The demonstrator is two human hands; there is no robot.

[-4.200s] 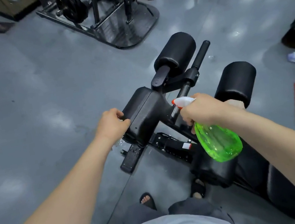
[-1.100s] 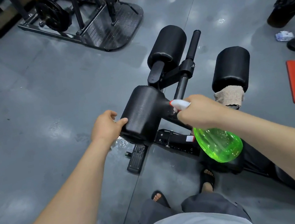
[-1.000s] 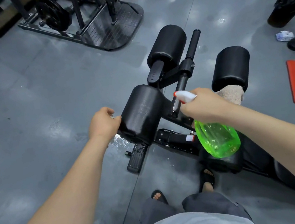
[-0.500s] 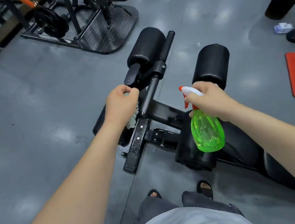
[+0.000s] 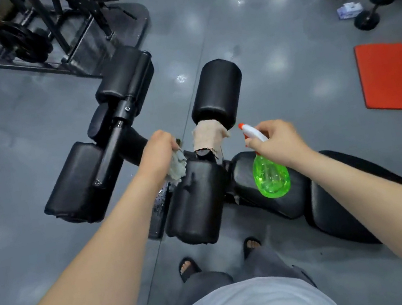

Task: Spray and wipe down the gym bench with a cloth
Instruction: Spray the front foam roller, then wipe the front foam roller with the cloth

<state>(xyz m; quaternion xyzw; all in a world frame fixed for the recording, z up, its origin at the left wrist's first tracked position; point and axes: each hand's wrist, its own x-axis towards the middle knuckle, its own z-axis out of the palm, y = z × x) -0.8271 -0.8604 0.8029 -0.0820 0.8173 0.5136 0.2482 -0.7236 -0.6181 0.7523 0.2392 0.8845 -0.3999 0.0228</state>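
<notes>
Left hand (image 5: pixel 160 151) curls its fingers round a crumpled pale cloth (image 5: pixel 178 167) and holds it against the far left corner of the near roller (image 5: pixel 195 207), a black padded cylinder at the foot end of the bench (image 5: pixel 284 204). Right hand (image 5: pixel 279 141) grips the neck of a green bottle (image 5: pixel 271 178), fingers wrapped about its white spray head. The orange nozzle points left, toward the roller's far end, and the bottle's body hangs over the seat pad just right of the roller. Whether it touches the pad cannot be told.

Just beyond the roller, a frayed tan wrap (image 5: pixel 209 137) covers the bar. Past that lies a second black roller (image 5: pixel 216 90). Left of the near roller, two more pads sit along a black tube, the closer one (image 5: pixel 74 184) lying low over the grey floor (image 5: pixel 16 131). Droplets speckle the footplate at the roller's left edge. Two sandalled feet stand on the near side of the roller. Well to its right lies a red mat (image 5: pixel 398 75), with a dumbbell (image 5: pixel 373 7) beyond it.
</notes>
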